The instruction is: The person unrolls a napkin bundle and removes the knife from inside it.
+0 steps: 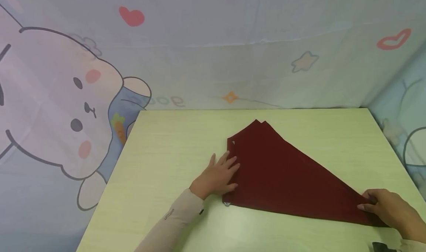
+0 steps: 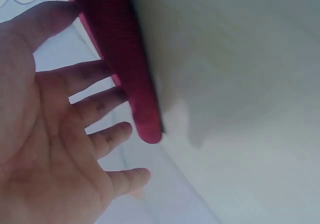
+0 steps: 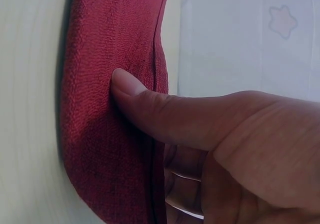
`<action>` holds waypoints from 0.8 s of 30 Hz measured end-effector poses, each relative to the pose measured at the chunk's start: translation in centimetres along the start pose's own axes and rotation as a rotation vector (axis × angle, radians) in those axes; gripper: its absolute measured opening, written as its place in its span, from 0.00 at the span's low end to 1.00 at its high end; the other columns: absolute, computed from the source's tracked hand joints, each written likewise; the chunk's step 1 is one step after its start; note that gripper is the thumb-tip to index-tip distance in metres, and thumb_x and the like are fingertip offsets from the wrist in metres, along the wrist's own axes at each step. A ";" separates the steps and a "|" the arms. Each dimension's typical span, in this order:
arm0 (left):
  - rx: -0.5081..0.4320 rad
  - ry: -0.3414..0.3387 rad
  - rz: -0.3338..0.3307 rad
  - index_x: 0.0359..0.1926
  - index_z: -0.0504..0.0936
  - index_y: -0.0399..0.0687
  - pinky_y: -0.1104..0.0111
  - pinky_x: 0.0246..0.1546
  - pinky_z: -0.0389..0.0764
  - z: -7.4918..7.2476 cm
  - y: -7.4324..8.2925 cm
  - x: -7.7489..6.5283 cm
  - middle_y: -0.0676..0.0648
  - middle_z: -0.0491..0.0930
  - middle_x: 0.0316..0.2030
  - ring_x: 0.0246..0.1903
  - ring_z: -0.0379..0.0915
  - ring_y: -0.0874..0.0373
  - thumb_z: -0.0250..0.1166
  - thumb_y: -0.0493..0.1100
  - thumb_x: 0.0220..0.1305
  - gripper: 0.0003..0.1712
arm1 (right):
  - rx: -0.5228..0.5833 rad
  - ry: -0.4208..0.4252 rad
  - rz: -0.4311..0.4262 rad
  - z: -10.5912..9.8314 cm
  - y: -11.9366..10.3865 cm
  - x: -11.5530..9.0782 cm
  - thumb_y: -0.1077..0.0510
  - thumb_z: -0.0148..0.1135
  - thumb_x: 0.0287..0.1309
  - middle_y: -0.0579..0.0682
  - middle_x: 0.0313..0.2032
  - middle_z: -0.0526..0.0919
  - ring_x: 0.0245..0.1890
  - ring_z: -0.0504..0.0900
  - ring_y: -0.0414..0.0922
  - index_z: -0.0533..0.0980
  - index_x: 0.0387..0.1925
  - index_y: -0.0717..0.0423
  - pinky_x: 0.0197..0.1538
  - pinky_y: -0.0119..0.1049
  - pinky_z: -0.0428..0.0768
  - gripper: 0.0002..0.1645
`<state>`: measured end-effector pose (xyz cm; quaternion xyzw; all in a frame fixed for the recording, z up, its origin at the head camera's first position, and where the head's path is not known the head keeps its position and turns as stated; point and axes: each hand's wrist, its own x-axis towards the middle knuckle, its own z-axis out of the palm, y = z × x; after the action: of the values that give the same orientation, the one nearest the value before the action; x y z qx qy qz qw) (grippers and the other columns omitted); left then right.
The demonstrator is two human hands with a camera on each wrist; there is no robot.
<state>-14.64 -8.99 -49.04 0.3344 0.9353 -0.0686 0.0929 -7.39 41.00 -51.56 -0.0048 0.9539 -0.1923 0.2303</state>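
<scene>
A dark red cloth, folded into a tapering, roughly triangular shape, lies on the pale table. Its wide end is to the left and its narrow end to the right. My left hand is spread with straight fingers touching the cloth's left edge; the left wrist view shows the palm beside the red fold. At the narrow right end, my right hand pinches the cloth. In the right wrist view the thumb presses on top of the red fabric, while the other fingers are partly hidden beneath it.
The pale wood-grain table has its back edge against a hanging cloth backdrop with a cartoon animal, hearts and a star. A small whitish spot shows at the cloth's lower left corner. Something black appears by the right cuff.
</scene>
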 end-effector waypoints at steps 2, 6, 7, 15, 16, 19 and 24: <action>0.041 -0.014 -0.001 0.76 0.66 0.56 0.40 0.72 0.57 -0.4 0.4 0.2 0.49 0.60 0.77 0.79 0.45 0.46 0.56 0.66 0.72 0.39 | 0.003 -0.006 0.008 0.0 -0.1 0.0 0.46 0.73 0.56 0.41 0.26 0.80 0.28 0.73 0.42 0.77 0.30 0.54 0.34 0.42 0.72 0.17; 0.114 -0.043 0.009 0.77 0.64 0.57 0.41 0.72 0.57 -0.5 1.0 0.7 0.50 0.60 0.77 0.79 0.44 0.47 0.54 0.67 0.72 0.39 | 0.008 -0.016 0.021 -0.1 -0.5 -0.2 0.48 0.73 0.56 0.42 0.27 0.81 0.28 0.74 0.42 0.77 0.30 0.55 0.34 0.43 0.73 0.16; 0.128 -0.045 0.013 0.77 0.64 0.58 0.41 0.72 0.57 -0.4 1.2 0.8 0.51 0.60 0.77 0.79 0.44 0.47 0.54 0.67 0.72 0.39 | 0.006 -0.016 0.023 -0.2 -0.6 -0.3 0.49 0.73 0.56 0.42 0.27 0.81 0.28 0.74 0.42 0.77 0.30 0.55 0.34 0.42 0.73 0.16; 0.213 -0.025 -0.020 0.81 0.53 0.63 0.41 0.72 0.57 0.9 2.3 0.6 0.54 0.52 0.80 0.80 0.40 0.47 0.48 0.71 0.73 0.42 | 0.006 -0.008 0.015 -0.3 -0.9 -0.5 0.50 0.73 0.57 0.42 0.26 0.80 0.28 0.73 0.42 0.77 0.29 0.54 0.34 0.42 0.72 0.15; 0.213 -0.023 -0.031 0.81 0.52 0.64 0.40 0.72 0.58 0.9 2.3 0.5 0.55 0.51 0.80 0.80 0.40 0.47 0.47 0.72 0.73 0.42 | 0.004 -0.008 0.017 -0.3 -0.8 -0.4 0.50 0.73 0.56 0.42 0.26 0.80 0.28 0.72 0.42 0.76 0.28 0.54 0.34 0.41 0.72 0.15; 0.206 -0.022 -0.063 0.81 0.53 0.64 0.40 0.71 0.58 0.9 2.1 -0.1 0.55 0.49 0.81 0.80 0.40 0.47 0.45 0.72 0.74 0.42 | 0.007 -0.009 0.018 -0.2 -0.7 -0.4 0.49 0.73 0.57 0.43 0.26 0.80 0.28 0.72 0.42 0.76 0.29 0.54 0.34 0.42 0.72 0.15; 0.186 0.003 -0.086 0.80 0.55 0.59 0.40 0.70 0.61 1.1 1.4 -0.8 0.55 0.49 0.81 0.79 0.43 0.45 0.47 0.69 0.75 0.41 | 0.009 -0.010 0.023 -0.1 -0.4 -0.2 0.48 0.73 0.56 0.42 0.26 0.80 0.28 0.73 0.42 0.77 0.29 0.54 0.34 0.42 0.72 0.16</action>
<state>-13.00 -8.64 -50.01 0.3010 0.9386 -0.1585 0.0572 -7.28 40.70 -51.24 0.0062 0.9518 -0.1941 0.2372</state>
